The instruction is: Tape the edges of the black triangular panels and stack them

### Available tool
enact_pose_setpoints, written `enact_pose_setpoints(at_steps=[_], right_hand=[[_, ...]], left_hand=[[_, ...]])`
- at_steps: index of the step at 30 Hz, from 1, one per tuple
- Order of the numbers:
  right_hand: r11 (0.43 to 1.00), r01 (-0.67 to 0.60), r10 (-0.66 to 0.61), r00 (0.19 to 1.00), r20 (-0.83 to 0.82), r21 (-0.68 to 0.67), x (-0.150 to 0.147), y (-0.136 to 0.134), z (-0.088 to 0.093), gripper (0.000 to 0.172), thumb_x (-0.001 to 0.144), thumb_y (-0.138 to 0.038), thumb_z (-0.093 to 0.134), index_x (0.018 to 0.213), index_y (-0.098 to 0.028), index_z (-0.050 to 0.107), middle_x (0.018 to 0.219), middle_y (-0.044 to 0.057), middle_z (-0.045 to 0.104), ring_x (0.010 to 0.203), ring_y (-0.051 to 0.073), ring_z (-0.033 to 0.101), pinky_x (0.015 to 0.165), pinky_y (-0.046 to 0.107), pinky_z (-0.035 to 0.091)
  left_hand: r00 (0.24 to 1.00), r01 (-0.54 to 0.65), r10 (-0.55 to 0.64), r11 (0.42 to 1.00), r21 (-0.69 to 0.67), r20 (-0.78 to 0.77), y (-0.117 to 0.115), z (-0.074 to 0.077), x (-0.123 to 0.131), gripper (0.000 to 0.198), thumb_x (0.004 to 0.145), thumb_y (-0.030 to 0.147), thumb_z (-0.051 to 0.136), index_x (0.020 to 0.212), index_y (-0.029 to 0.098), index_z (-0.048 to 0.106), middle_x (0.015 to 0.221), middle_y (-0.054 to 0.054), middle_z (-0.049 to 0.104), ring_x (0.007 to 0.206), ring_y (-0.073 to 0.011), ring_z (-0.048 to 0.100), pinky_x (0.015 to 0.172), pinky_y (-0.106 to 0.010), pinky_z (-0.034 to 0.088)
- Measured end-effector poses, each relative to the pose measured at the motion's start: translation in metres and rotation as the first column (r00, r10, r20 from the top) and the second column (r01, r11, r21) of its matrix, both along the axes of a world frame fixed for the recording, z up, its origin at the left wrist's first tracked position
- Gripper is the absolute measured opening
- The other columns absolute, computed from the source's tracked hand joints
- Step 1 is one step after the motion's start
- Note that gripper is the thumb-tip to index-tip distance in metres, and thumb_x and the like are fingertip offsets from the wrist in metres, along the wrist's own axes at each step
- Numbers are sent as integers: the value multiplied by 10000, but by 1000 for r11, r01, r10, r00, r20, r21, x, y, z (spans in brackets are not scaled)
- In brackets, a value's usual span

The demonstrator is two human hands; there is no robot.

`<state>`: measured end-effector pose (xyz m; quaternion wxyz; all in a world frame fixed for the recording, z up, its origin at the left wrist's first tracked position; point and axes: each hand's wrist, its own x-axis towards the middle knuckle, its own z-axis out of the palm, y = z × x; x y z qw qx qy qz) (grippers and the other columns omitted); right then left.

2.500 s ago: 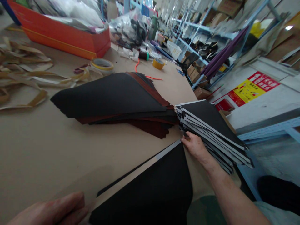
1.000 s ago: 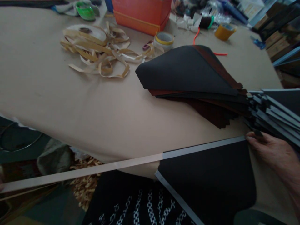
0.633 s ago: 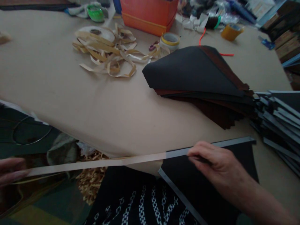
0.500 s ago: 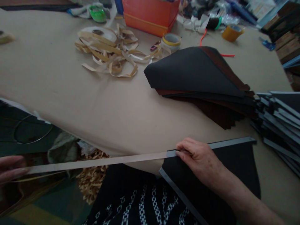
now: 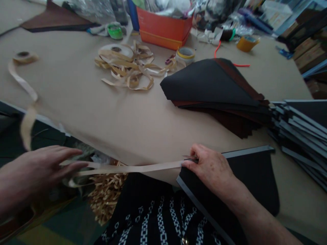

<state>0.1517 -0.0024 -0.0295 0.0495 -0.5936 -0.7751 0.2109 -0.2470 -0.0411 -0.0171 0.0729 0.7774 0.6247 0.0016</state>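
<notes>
My right hand [image 5: 211, 168] pinches the upper left corner of a black sheet piece [image 5: 252, 180], where a pale tape strip [image 5: 153, 167] meets it. A small dark pointed tool [image 5: 190, 158] shows at these fingertips; its kind is unclear. Grey strips line the sheet's top and left edges. The tape runs left, over the table edge, to my left hand [image 5: 46, 170], which is blurred and closed loosely around it. Left of that hand's fingers, a twisted length of tape trails from a small tape roll [image 5: 24, 57] on the table.
A stack of black and brown pieces [image 5: 212, 85] lies ahead, with a pile of grey-edged pieces [image 5: 304, 132] to the right. Tangled tape [image 5: 127, 68], a red box [image 5: 163, 29] and tape rolls [image 5: 247, 43] stand farther back. Tan scraps [image 5: 107, 197] heap below the table edge.
My left hand has come right, closer to the sheet, and the tape between the hands is slacker. The right hand keeps its grip. The view has shifted, showing the small roll's trailing tape.
</notes>
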Motion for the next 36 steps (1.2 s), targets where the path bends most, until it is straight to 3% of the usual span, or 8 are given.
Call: enact_pose_setpoints(at_steps=[5, 8, 10, 13, 17, 22, 29, 36], right_hand=[[984, 3, -59, 946, -318, -175, 12, -5, 16, 199, 921, -409, 422, 926, -214, 463, 707, -13, 572, 621, 138, 537, 575, 270, 368], [983, -20, -58, 908, -415, -181, 17, -15, 23, 225, 958, -327, 325, 818, -209, 456, 651, -30, 514, 580, 116, 494, 552, 247, 363], [987, -21, -56, 883, -466, -157, 18, -22, 23, 225, 939, -292, 372, 777, -202, 500, 673, -19, 525, 608, 117, 503, 572, 245, 380], [989, -20, -63, 834, -548, -145, 14, -30, 20, 197, 894, -256, 466, 770, -198, 608, 769, 9, 583, 726, 136, 556, 670, 259, 422], [950, -4, -184, 801, -570, -312, 4, -34, 9, 190, 863, -241, 497, 928, -208, 672, 758, -5, 628, 705, 135, 584, 652, 255, 438], [947, 139, -269, 835, -479, -289, -6, -34, -7, 517, 781, -255, 563, 1284, -141, 530, 598, -52, 544, 545, 117, 506, 557, 257, 404], [977, 104, -167, 916, -364, -187, -10, -37, -6, 400, 819, -267, 516, 1198, -169, 597, 632, -17, 585, 570, 138, 530, 575, 279, 398], [993, 31, -58, 966, -252, -112, -17, -39, -11, 363, 830, -180, 480, 1177, -202, 584, 754, 40, 676, 648, 183, 610, 594, 291, 415]], left_hand=[[939, 238, -216, 970, -52, 268, 10, 10, 128, 192, 914, 293, 425, 951, 192, 585, 966, -20, 621, 943, -149, 513, 883, -324, 418], [949, 281, -257, 953, -117, 183, 17, 11, 191, 156, 882, 296, 487, 854, 183, 591, 928, -56, 601, 909, -214, 507, 828, -383, 410], [957, 279, -266, 953, -121, 114, 21, 8, 210, 147, 880, 252, 465, 818, 181, 578, 900, -66, 586, 863, -224, 506, 770, -380, 395], [960, 277, -270, 956, -97, 81, 26, 5, 216, 152, 867, 195, 435, 787, 191, 564, 860, -63, 578, 825, -230, 499, 717, -375, 357], [960, 280, -275, 953, -118, 56, 30, 5, 214, 165, 852, 204, 453, 731, 194, 566, 829, -66, 589, 812, -243, 499, 685, -376, 308], [948, 319, -316, 942, -103, 47, 37, 9, 218, 153, 819, 244, 526, 691, 194, 592, 736, -60, 609, 749, -236, 496, 653, -373, 255], [939, 341, -335, 935, -98, 74, 41, 7, 218, 206, 826, 232, 529, 643, 188, 615, 710, -70, 606, 719, -231, 481, 636, -372, 216], [900, 413, -379, 899, -143, 215, 27, 11, 228, 137, 843, 217, 517, 755, 204, 621, 816, -25, 640, 770, -183, 524, 703, -344, 311]])
